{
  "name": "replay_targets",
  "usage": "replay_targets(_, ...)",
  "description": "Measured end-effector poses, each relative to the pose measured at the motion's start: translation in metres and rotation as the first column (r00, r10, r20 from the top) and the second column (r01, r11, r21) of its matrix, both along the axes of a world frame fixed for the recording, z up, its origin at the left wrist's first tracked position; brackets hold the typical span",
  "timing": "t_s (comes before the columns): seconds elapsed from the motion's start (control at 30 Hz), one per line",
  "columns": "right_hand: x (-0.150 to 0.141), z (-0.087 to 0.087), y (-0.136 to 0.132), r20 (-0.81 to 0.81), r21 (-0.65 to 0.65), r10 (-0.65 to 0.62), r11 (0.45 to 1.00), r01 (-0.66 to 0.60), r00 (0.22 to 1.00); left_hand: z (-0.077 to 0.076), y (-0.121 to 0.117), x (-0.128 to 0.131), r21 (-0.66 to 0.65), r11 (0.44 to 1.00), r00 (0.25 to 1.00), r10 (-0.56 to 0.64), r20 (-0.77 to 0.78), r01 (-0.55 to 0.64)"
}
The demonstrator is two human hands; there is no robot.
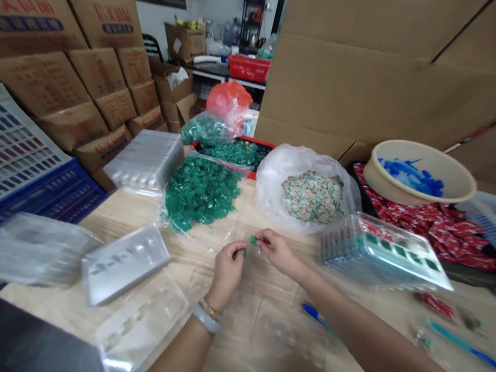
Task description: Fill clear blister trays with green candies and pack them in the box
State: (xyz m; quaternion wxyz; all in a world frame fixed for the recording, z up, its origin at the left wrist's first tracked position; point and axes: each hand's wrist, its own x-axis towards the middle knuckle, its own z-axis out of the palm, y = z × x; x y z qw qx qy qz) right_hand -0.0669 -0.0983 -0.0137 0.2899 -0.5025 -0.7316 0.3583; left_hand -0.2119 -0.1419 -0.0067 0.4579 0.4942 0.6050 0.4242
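Note:
My left hand [229, 267] and my right hand [277, 250] meet over the middle of the wooden table [252, 330]. Both are pinched closed on one small green wrapped piece [253, 240] held between their fingertips. Just beyond them lies a heap of green wrapped pieces [200, 191] on clear plastic. Under my hands lies a clear plastic tray [282, 336], hard to make out. A wristband sits on my left wrist.
A clear bag of white-patterned packets [312, 196] lies beyond my right hand. To the right are a stack of filled clear trays [381, 250], red packets [442, 221] and a beige basin [420, 172]. Empty clear trays [124, 261] lie on the left. Cardboard boxes [90, 66] stand behind.

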Motion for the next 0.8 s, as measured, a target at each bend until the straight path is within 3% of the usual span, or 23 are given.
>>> replay_targets(0.07,-0.002,0.003,-0.004,-0.056,-0.018,-0.019,1.000,0.018,0.998,0.006,0.006,0.001,-0.104,0.994,0.972,0.066,0.226,-0.043)
replay_targets(0.17,-0.004,0.006,-0.009,-0.072,-0.021,-0.087,0.996,0.086,0.994,0.018,0.012,0.006,-0.237,0.971,0.859,0.149,0.490,-0.034)
replay_targets(0.23,-0.005,0.009,-0.012,-0.037,-0.008,-0.167,0.986,0.166,0.985,0.024,0.012,0.010,-0.273,0.961,0.803,0.187,0.566,-0.031)
replay_targets(0.33,-0.006,0.015,-0.018,0.016,0.047,-0.210,0.977,0.209,0.978,0.028,0.009,0.015,-0.278,0.959,0.748,0.144,0.648,0.057)
replay_targets(0.5,-0.004,0.021,-0.024,-0.041,0.146,-0.046,0.988,0.051,0.998,0.027,0.006,0.015,-0.276,0.956,0.653,0.149,0.742,0.096)
replay_targets(0.6,0.000,0.016,-0.019,-0.170,0.003,-0.043,0.999,0.044,0.985,0.030,0.005,0.008,-0.293,0.950,0.594,0.176,0.785,0.105)
replay_targets(0.67,0.003,0.010,-0.014,-0.272,-0.131,-0.075,0.991,0.041,0.959,0.032,0.004,0.002,-0.292,0.955,0.578,0.213,0.787,0.047)
replay_targets(0.8,0.005,0.002,-0.005,-0.359,-0.262,-0.091,0.965,-0.007,0.929,0.030,0.000,-0.003,-0.314,0.948,0.640,0.273,0.718,-0.052)
